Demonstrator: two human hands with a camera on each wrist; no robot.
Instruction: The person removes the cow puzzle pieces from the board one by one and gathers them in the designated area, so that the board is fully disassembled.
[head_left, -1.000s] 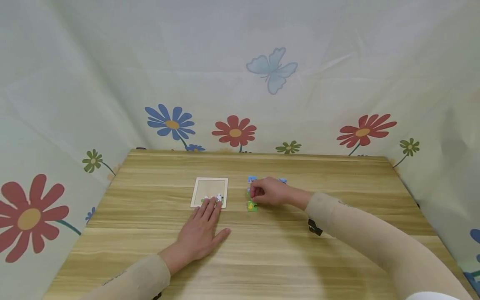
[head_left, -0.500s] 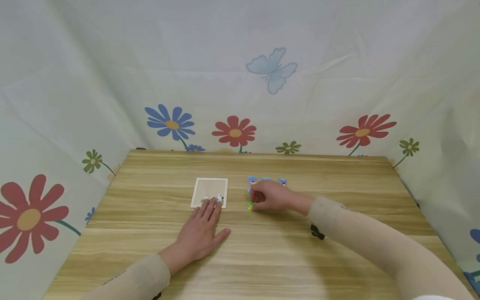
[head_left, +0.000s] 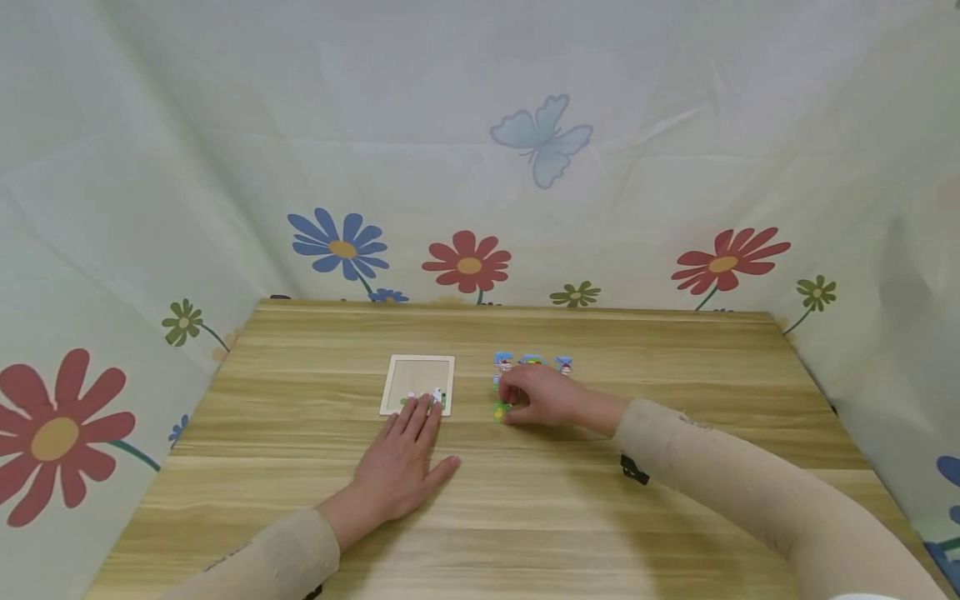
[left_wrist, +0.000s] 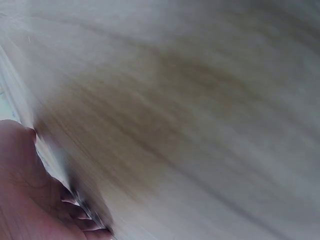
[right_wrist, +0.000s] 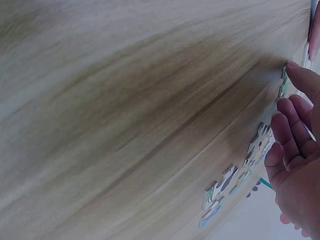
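My left hand [head_left: 397, 467] lies flat, its straight fingertips on the lower edge of a shallow wooden puzzle frame [head_left: 422, 357]. White-and-green puzzle pieces [head_left: 438, 394] line the bottom of that frame, partly hidden by the fingers. To the right, my right hand [head_left: 547, 396] has its thumb and forefinger at a green puzzle piece with a yellow mark [head_left: 500, 412], pinching it at the table. In the right wrist view, the thumb tip meets the edge of this green piece [right_wrist: 284, 85], while the other fingers curl loosely.
Blue-topped puzzle pieces [head_left: 502, 360] lie in a row behind my right hand, including one at the right end [head_left: 564, 364]. The hand covers part of the group. The wooden table [head_left: 525, 517] meets a flowered cloth backdrop [head_left: 637, 150].
My right hand has shifted slightly nearer, uncovering more of the blue-topped row and covering part of the green puzzle piece. My left hand stays on the frame.
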